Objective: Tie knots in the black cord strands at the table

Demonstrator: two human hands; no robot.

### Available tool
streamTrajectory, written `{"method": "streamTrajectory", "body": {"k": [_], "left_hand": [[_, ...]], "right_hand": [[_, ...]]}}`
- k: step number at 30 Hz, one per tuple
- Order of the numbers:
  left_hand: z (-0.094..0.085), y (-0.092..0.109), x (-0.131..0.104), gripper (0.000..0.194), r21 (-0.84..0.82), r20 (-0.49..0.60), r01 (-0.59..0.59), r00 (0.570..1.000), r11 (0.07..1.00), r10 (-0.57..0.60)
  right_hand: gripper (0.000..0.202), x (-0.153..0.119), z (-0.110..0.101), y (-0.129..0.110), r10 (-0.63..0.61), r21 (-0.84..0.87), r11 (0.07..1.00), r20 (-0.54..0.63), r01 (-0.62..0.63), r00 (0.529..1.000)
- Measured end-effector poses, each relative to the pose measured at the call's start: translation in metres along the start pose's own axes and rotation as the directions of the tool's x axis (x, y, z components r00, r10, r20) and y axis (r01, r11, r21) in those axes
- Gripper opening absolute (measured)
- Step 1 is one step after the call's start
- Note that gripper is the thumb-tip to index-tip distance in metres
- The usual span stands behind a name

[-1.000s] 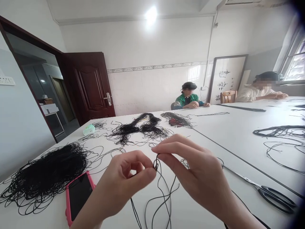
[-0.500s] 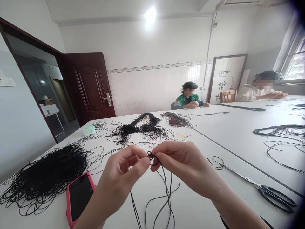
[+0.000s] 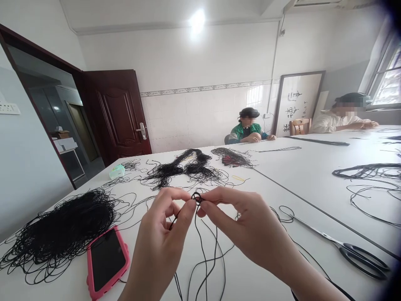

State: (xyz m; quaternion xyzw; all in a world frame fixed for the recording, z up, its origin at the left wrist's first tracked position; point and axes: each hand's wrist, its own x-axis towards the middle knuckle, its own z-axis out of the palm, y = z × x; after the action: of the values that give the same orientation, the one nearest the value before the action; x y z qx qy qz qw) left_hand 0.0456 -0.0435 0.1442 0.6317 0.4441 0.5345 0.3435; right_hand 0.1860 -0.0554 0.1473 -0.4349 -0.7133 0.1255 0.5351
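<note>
Thin black cord (image 3: 196,196) is looped into a small knot between my two hands at the middle of the view. My left hand (image 3: 171,232) pinches the knot's left side with thumb and forefinger. On the other side, my right hand (image 3: 241,223) pinches the cord the same way, its fingertips nearly meeting the left ones. Several loose ends of the cord hang down over the white table below. More strands run beneath the left palm and past the right wrist. Exactly how the loops cross is too small to tell.
A big heap of black cord (image 3: 69,225) lies left, beside a pink-cased phone (image 3: 108,261). Scissors (image 3: 341,244) rest at right. Farther back are more cord bundles (image 3: 188,167) and a green container (image 3: 117,171). Two people (image 3: 249,127) sit across the white table (image 3: 300,184).
Both hands have risen slightly, and the left wrist has shifted right, uncovering more of the phone. The cord's loop looks smaller, and its hanging ends have swung.
</note>
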Motion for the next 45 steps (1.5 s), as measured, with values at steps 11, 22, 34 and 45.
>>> {"method": "streamTrajectory", "body": {"k": [11, 22, 34, 45], "left_hand": [[0.006, 0.001, -0.004, 0.012, -0.114, -0.178, -0.050, 0.984, 0.992, 0.029], [-0.004, -0.009, 0.011, 0.025, -0.423, 0.180, 0.293, 0.955, 0.857, -0.237], [0.004, -0.020, 0.015, 0.024, -0.444, 0.228, 0.302, 0.949, 0.844, -0.219], [-0.011, -0.042, 0.047, 0.027, 0.066, 0.044, -0.004, 0.999, 0.998, 0.001]], "right_hand": [[0.023, -0.002, -0.001, -0.001, 0.027, 0.036, 0.999, 0.135, -0.032, 0.991], [0.013, -0.005, 0.008, 0.005, -0.110, -0.184, 0.980, -0.177, 0.077, 0.978], [0.010, -0.007, 0.025, 0.014, -0.662, -0.639, 0.646, -0.197, 0.417, 0.723], [0.019, 0.026, -0.025, 0.041, 0.050, 0.286, 0.958, -0.146, -0.006, 0.988]]}}
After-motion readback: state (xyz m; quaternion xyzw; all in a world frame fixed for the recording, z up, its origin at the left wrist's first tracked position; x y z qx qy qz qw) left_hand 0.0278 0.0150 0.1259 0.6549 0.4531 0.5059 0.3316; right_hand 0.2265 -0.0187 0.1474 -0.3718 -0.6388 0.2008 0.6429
